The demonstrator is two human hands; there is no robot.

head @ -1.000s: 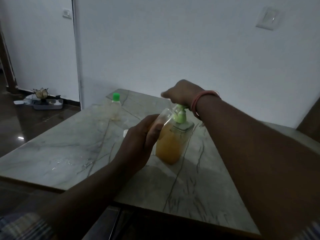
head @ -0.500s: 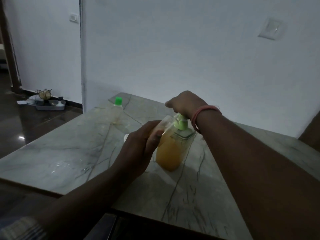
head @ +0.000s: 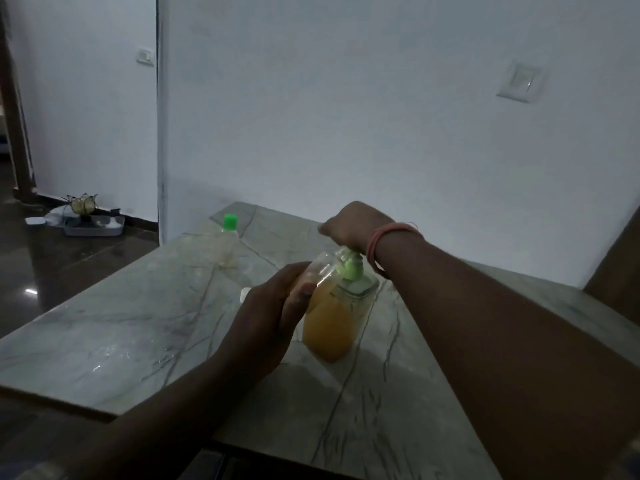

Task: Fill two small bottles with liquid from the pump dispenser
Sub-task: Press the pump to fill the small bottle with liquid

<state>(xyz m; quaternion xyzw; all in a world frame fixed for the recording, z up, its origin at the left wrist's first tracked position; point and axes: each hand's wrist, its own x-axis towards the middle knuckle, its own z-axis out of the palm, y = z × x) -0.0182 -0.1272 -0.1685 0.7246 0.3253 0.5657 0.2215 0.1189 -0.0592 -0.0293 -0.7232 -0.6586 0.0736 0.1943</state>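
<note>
Left grip (head: 266,320): fingers wrapped tight around a small clear bottle (head: 317,277), tilted, neck pointing up toward the pump spout.
Right grip (head: 349,225): curled closed over the green pump head (head: 350,265), palm down, resting on top; orange bangle (head: 388,237) on the wrist just behind.
Pump dispenser (head: 332,323): upright on the bench (head: 121,323), directly under the right grip and just right of the left grip; clear body holding orange liquid to about shoulder height.
Small bottle in hand: mouth up against the spout area; exact contact too blurred to tell; some orange tint visible inside near the left fingers.
Second small bottle (head: 227,244): green cap on, standing beyond and left of the left grip, well apart from both hands.
White cap (head: 245,293): on the bench, just beyond the left grip, partly hidden by it.
Bench: pale veined stone, wet patch well left of the left grip.
Floor beyond: dark, grey tray (head: 93,228) of oddments by the wall.
</note>
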